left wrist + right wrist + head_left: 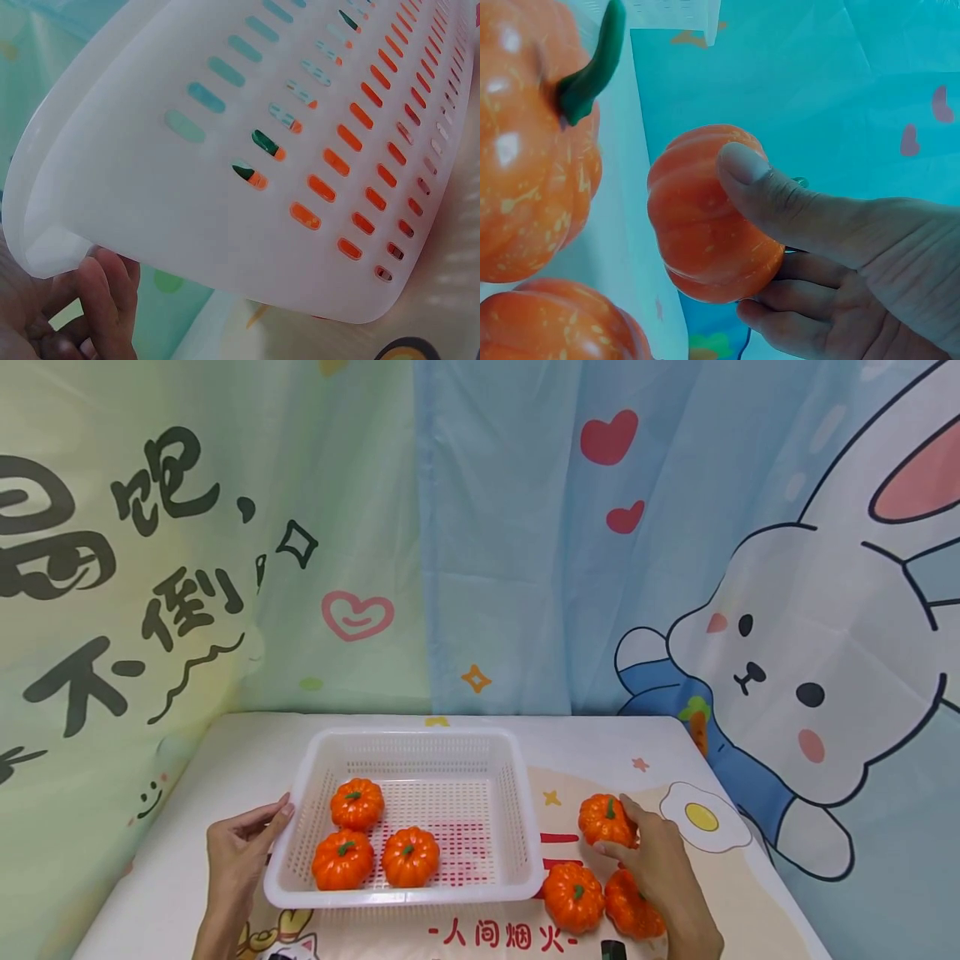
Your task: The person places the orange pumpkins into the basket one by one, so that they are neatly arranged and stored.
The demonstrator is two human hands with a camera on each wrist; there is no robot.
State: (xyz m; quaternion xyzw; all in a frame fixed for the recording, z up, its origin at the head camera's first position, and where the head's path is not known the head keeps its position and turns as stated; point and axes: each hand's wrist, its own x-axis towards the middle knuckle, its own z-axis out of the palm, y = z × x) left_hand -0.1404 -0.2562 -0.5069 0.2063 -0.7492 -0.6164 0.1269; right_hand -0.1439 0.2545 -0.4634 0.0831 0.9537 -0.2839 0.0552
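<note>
well, nearest to me, a small black object [613, 950] poked in at the bottom edge of the head view, cut off so that i could not tell what it was. red printed characters [502, 933] ran along the surface [247, 756] to its left. just beyond lay two loose orange pumpkins: a stem-up pumpkin [573, 897] near the front right corner of the white plastic basket [412, 896], and a half-hidden pumpkin [632, 906] beside it, partly behind my wrist.

past those, my right hand [660, 856] gripped a third pumpkin [602, 820] between thumb and curled fingers, to the right of the basket and apart from it; i could not tell whether its base touched the surface. across from it, my left hand [242, 852] pinched the basket's left rim, with fingers bent beneath the lip.

inside the basket, a front left pumpkin [342, 860] and a front middle pumpkin [410, 857] sat side by side on the perforated floor, and a back left pumpkin [357, 804] sat just behind them, all three showing green stems. farther off, a fried-egg print [701, 816] marked the surface, and behind everything hung a curtain [495, 527] with red hearts [609, 437] and a big white rabbit [787, 635].
</note>
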